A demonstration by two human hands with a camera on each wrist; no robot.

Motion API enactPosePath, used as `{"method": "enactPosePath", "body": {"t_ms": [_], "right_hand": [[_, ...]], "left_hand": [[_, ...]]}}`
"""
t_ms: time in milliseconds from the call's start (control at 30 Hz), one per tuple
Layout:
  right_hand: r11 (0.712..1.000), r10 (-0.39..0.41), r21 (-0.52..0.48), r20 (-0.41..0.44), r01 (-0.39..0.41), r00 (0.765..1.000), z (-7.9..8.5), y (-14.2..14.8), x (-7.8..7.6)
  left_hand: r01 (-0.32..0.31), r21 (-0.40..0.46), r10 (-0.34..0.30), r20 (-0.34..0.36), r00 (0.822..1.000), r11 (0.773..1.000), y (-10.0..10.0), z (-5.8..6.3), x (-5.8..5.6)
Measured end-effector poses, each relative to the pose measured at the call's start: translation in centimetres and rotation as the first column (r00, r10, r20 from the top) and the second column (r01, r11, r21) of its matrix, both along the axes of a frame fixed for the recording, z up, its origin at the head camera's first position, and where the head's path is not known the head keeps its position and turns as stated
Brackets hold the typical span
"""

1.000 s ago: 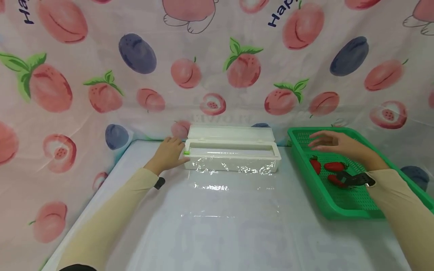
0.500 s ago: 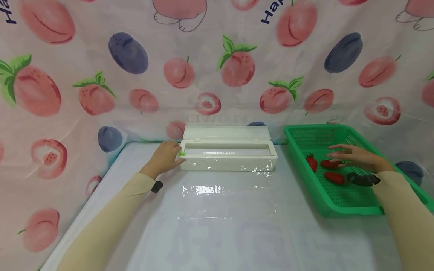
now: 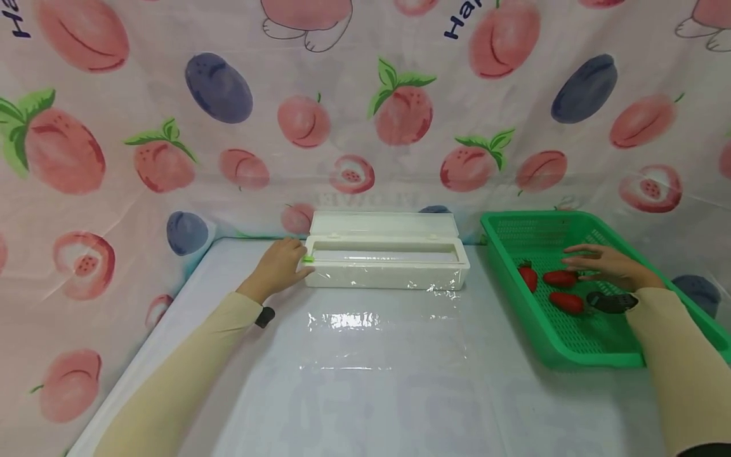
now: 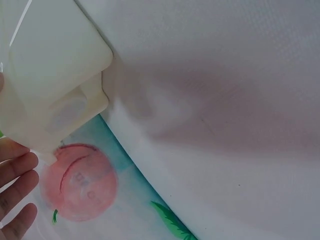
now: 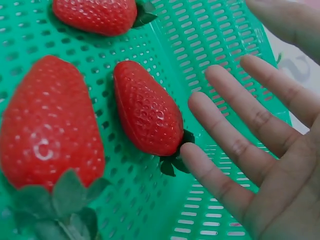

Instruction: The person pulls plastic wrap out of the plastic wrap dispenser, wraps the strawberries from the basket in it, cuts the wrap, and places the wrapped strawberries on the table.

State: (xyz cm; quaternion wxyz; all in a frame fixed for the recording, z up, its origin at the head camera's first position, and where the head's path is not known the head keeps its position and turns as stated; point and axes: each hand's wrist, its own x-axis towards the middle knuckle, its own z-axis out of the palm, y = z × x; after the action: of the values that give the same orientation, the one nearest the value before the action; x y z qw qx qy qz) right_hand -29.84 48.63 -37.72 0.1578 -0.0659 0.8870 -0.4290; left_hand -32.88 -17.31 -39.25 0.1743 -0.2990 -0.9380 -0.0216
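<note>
A long white cling film dispenser (image 3: 388, 274) stands at the back of the table, its lid (image 3: 384, 225) raised and a green slider (image 3: 308, 259) at its left end. Clear film (image 3: 354, 320) runs from its front onto the table. My left hand (image 3: 276, 270) touches the dispenser's left end, thumb toward the front; its fingers (image 4: 20, 182) are loosely spread in the left wrist view. Over the green basket (image 3: 525, 317), my right hand (image 3: 608, 265) spreads its fingers and holds nothing. One fingertip is right at the leaves of a strawberry (image 5: 147, 110). Two more strawberries (image 5: 50, 125) lie in the basket.
A fruit-printed cloth (image 3: 354, 127) hangs behind and along the left of the table. The white table (image 3: 365, 412) extends in front of the dispenser. The basket's raised rim (image 3: 565, 362) lies under the right forearm.
My right hand has come down and a little to the right, lower over the strawberries in the basket. The left hand stays at the dispenser's end. The head view shifted slightly.
</note>
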Motion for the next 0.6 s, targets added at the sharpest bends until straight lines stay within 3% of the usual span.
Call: {"method": "enactPosePath", "body": {"t_ms": [267,600], "right_hand": [[0.997,-0.049,0.06,-0.041,0.052,0.998,-0.5,0.6,-0.8],[0.971,0.0,0.239,-0.043,0.01,0.999,-1.8,0.2,-1.0]], "left_hand": [[-0.003,0.003,0.003,-0.016,1.0,1.0,0.0,-0.1,0.1],[-0.001,0.006,0.001,-0.014,1.0,1.0,0.2,-0.1,0.0]]}}
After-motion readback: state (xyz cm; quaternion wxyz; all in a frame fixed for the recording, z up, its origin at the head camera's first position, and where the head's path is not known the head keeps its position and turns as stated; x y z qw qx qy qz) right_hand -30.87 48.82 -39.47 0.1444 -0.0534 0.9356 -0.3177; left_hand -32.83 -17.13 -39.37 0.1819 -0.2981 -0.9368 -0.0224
